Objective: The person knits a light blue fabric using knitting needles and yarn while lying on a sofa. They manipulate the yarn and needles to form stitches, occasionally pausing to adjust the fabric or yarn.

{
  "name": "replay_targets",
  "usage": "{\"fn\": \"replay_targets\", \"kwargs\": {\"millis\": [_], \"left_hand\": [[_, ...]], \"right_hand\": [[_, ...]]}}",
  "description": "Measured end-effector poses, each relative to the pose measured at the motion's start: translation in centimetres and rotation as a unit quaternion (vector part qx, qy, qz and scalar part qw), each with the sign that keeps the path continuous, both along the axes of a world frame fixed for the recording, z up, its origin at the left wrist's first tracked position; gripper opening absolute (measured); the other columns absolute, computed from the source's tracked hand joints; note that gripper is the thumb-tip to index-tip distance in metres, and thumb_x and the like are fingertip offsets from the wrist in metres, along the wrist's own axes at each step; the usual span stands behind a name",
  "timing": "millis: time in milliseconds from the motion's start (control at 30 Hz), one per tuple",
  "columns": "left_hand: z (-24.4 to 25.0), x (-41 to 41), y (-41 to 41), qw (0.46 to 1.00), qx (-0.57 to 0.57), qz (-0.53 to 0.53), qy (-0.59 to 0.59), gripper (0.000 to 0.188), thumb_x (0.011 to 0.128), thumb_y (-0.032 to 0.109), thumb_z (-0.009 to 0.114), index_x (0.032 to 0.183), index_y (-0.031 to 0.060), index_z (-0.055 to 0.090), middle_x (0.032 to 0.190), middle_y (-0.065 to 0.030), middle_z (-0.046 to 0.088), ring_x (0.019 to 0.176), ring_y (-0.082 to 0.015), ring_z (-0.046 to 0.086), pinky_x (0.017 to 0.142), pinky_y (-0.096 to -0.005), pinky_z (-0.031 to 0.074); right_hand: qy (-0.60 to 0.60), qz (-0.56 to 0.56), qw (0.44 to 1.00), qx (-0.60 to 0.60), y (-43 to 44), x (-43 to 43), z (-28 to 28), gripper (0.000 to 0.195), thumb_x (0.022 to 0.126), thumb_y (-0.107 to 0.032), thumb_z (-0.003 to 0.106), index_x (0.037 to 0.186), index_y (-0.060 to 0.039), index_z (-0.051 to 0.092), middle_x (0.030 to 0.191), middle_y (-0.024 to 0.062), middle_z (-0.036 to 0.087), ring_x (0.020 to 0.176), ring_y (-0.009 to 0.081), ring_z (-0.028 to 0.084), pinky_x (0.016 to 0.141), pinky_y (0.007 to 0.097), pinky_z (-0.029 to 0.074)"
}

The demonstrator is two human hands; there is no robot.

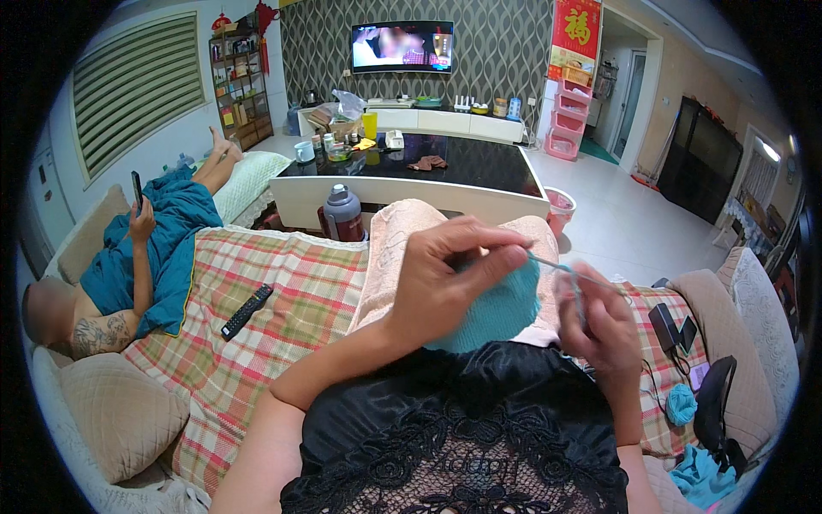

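A turquoise knitted piece [498, 305] hangs below my left hand [437, 276], whose thumb and forefinger pinch its upper edge. From those fingertips a thin knitting needle [546, 261] slants down to the right. My right hand [600, 327], blurred, has its fingers closed around the needle's other end, with a strand of yarn [580, 299] running by them. Behind the knitting, a peach towel [401, 247] covers my lap. On the sofa to my right sits a ball of turquoise yarn [681, 405], and nearer me lies a crumpled turquoise textile [703, 475].
A person [106, 331] lies on the left side of the sofa, holding a phone [137, 189]. On the plaid cover [308, 270] lies a remote control [247, 311]. A large flask [345, 212] stands by the coffee table [475, 151]; a pink bin [560, 209] is at its right.
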State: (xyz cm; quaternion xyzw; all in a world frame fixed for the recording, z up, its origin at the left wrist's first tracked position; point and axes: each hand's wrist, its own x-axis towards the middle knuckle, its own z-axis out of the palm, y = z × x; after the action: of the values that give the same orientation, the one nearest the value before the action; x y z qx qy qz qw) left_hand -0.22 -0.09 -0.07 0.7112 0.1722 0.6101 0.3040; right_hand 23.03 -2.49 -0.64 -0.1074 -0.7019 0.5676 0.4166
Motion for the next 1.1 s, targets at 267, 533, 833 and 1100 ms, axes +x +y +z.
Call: {"fn": "replay_targets", "kwargs": {"millis": [267, 533, 833, 1100], "left_hand": [[1.5, -0.7, -0.5, 0.963, -0.192, -0.184, 0.036, 0.02, 0.084, 0.017, 0.068, 0.098, 0.0017, 0.069, 0.092, -0.0071, 0.069, 0.084, -0.0094, 0.062, 0.078, -0.0227, 0.049], [1.1, 0.5, -0.9, 0.931, -0.229, -0.266, 0.098, 0.017, 0.085, 0.015, 0.068, 0.095, 0.0018, 0.069, 0.088, -0.004, 0.068, 0.082, -0.0071, 0.061, 0.075, -0.0211, 0.048], [1.4, -0.6, -0.9, 0.92, -0.284, -0.264, 0.054, 0.02, 0.084, 0.019, 0.069, 0.095, 0.0032, 0.069, 0.093, -0.007, 0.069, 0.087, -0.0099, 0.062, 0.081, -0.024, 0.047], [0.6, -0.3, -0.3, 0.923, -0.275, -0.267, 0.023, 0.022, 0.084, 0.021, 0.069, 0.098, 0.003, 0.069, 0.092, -0.0061, 0.069, 0.085, -0.0092, 0.062, 0.08, -0.0229, 0.048]], "right_hand": [[0.051, -0.152, 0.965, 0.207, 0.6, 19.1, -0.6, 0.027, 0.087, -0.034, 0.061, 0.089, -0.0066, 0.057, 0.065, -0.0012, 0.049, 0.054, 0.012, 0.048, 0.054, 0.0286, 0.042], [-0.205, -0.543, 0.772, 0.26, 6.1, 9.8, 0.2, 0.048, 0.091, -0.035, 0.054, 0.129, -0.0059, 0.046, 0.126, 0.0126, 0.052, 0.115, 0.0241, 0.05, 0.089, 0.0403, 0.046], [0.202, 0.177, 0.963, 0.038, -0.4, -1.0, 3.1, 0.055, 0.088, -0.024, 0.057, 0.136, -0.0133, 0.033, 0.111, 0.0136, 0.045, 0.079, 0.0179, 0.053, 0.05, 0.0271, 0.053], [-0.108, -0.248, 0.831, 0.486, 0.2, -3.0, 3.3, 0.047, 0.065, -0.035, 0.082, 0.086, -0.0102, 0.047, 0.129, 0.0232, 0.049, 0.126, 0.0358, 0.044, 0.11, 0.0502, 0.02]]}}
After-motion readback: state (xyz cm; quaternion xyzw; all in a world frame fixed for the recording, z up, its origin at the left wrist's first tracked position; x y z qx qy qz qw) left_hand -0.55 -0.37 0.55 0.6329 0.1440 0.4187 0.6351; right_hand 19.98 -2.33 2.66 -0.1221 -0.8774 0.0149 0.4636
